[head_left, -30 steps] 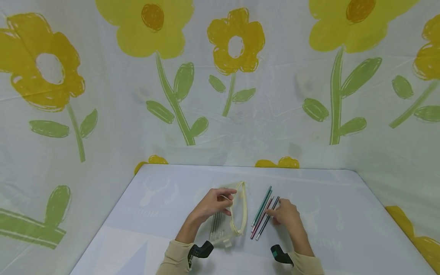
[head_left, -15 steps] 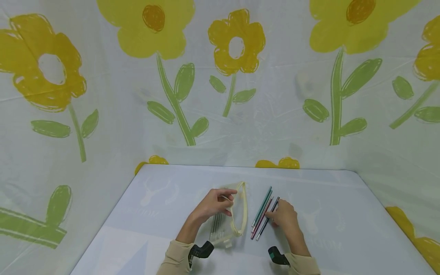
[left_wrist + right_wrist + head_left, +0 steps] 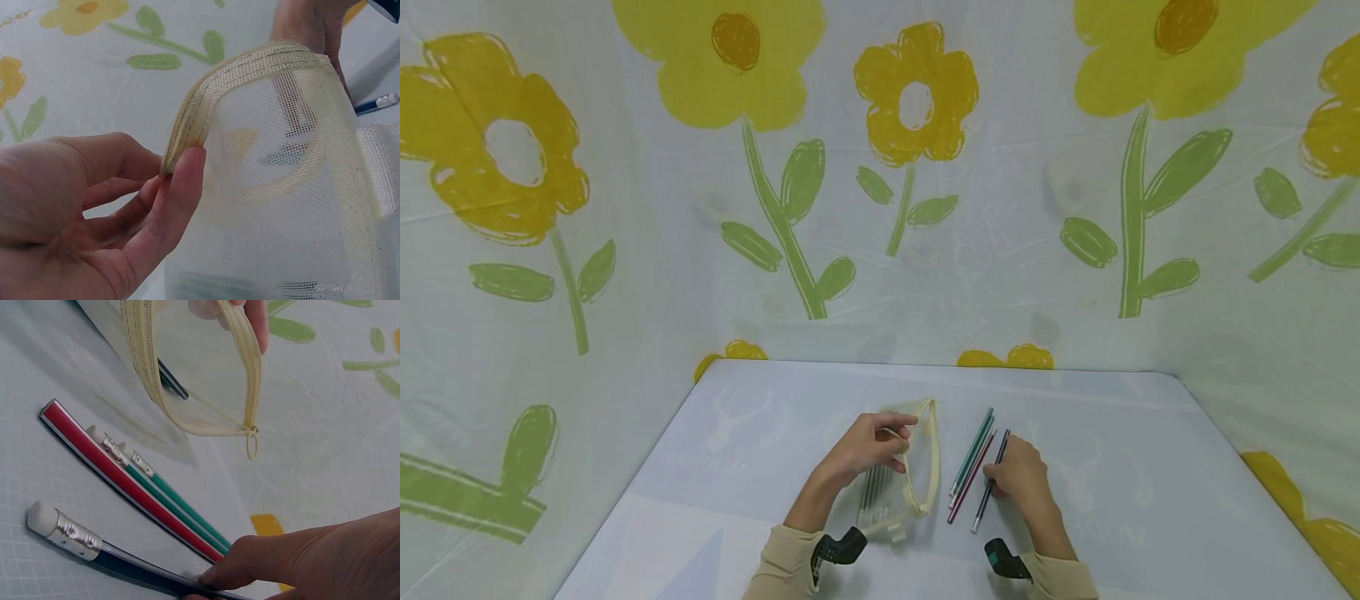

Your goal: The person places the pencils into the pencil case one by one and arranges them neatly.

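My left hand [image 3: 867, 443] pinches the cream zippered edge of a see-through mesh pencil pouch [image 3: 269, 219], its mouth held open toward the right. Several pencils [image 3: 871, 490] show through the mesh inside it. My right hand [image 3: 1022, 468] pinches a dark blue pencil [image 3: 981, 512] between thumb and fingers, its white eraser [image 3: 42, 517] pointing toward the person. Left of that pencil, a red pencil [image 3: 125, 478] lies on the table beside two teal pencils [image 3: 187, 514], also with white erasers. The curled fingers of my right hand are partly hidden in the head view.
The pouch and pencils are on a pale table [image 3: 760, 467] with faint printed figures. Behind it hangs a white cloth [image 3: 1000, 275] with yellow flowers and green stems. A zip pull [image 3: 252, 447] dangles at the pouch's corner. Black wrist cameras [image 3: 842, 546] sit at both sleeves.
My right hand's fingers have closed on the dark blue pencil, and its eraser end has swung right, away from the red one. My left hand and the pouch stay in place.
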The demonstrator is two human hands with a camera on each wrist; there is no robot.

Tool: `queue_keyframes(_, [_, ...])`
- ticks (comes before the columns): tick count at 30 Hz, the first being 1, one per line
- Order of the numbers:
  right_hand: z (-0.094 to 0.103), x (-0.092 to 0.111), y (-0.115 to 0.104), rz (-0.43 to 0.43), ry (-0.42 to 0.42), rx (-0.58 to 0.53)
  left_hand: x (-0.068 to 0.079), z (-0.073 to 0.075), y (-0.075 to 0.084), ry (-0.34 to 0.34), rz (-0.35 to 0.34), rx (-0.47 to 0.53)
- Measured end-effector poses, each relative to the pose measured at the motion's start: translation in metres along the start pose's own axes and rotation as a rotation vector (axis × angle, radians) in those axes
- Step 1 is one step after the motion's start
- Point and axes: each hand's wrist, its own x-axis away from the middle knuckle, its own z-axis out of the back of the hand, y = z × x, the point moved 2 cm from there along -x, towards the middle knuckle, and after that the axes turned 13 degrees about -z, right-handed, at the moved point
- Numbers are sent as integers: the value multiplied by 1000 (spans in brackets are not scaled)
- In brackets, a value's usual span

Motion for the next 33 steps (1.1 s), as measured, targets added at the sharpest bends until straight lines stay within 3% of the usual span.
queue_keyframes(33, [4, -7, 7, -78, -58, -27, 1, 0, 0, 9, 10, -13])
